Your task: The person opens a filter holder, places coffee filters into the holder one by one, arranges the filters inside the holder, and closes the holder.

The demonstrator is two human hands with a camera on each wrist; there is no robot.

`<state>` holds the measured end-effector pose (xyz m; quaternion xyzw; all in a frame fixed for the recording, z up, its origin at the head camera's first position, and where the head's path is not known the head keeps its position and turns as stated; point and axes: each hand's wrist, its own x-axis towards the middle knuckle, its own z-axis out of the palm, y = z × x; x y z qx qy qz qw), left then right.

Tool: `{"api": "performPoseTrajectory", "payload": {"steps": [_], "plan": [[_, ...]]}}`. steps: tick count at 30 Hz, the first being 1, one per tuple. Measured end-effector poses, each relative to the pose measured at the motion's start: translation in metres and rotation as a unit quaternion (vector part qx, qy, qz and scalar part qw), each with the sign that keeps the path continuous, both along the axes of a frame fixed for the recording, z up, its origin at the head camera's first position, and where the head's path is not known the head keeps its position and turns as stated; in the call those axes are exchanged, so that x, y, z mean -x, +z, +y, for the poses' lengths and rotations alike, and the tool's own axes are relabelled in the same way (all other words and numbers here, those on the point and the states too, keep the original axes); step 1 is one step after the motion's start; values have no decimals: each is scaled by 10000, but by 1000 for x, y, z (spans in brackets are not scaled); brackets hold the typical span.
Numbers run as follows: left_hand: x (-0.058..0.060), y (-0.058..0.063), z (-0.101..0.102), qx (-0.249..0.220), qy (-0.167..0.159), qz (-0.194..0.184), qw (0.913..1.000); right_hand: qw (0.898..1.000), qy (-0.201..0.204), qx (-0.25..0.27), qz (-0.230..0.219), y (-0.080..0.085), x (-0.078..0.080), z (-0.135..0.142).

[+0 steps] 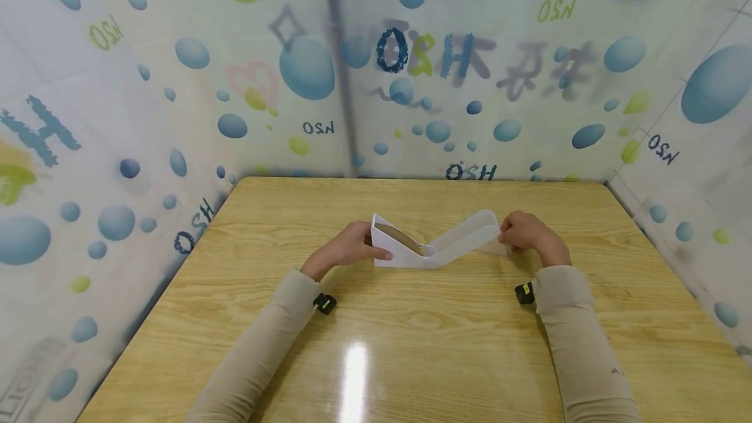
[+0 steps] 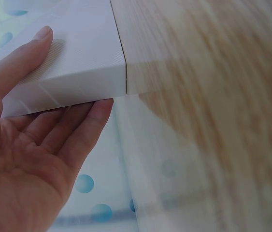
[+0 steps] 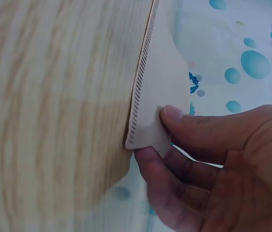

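A white box (image 1: pixel 399 254) with a sloping cut-out lies on the table, brownish paper (image 1: pixel 399 237) showing inside its left part. Its right part (image 1: pixel 470 240) rises again, pale and open on top. My left hand (image 1: pixel 355 242) grips the box's left end. In the left wrist view the thumb lies on the ribbed white face (image 2: pixel 82 43) and the fingers bend along the end wall. At the box's right end, my right hand (image 1: pixel 525 232) pinches a pale paper coffee filter (image 3: pixel 150 106) between thumb and fingers. The filter's crimped seam faces the tabletop in the right wrist view.
The wood-grain table (image 1: pixel 411 344) reaches back to a wall covering (image 1: pixel 376 103) printed with blue and green drops. Side panels (image 1: pixel 693 149) stand along its left and right edges. A small black device (image 1: pixel 325 303) sits at the left cuff, another (image 1: pixel 525 293) at the right.
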<state>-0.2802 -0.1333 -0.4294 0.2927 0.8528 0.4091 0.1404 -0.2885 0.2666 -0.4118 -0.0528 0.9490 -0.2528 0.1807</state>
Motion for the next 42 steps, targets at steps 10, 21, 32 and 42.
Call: {"api": "performPoseTrajectory", "payload": {"steps": [10, 21, 32, 42], "plan": [[1, -2, 0, -15, -21, -33, 10000, 9996, -50, 232, 162, -3, 2, 2], [1, -2, -1, -60, -5, -80, 9999, 9983, -85, 554, 129, -3, 2, 3], [0, -1, 0, 29, 14, -69, 10000, 9983, -88, 553, 182, 1, 1, 6], [-1, 1, 0, 2, -5, -43, 10000, 9969, 11, 591, 523, 5, 1, 7]]}}
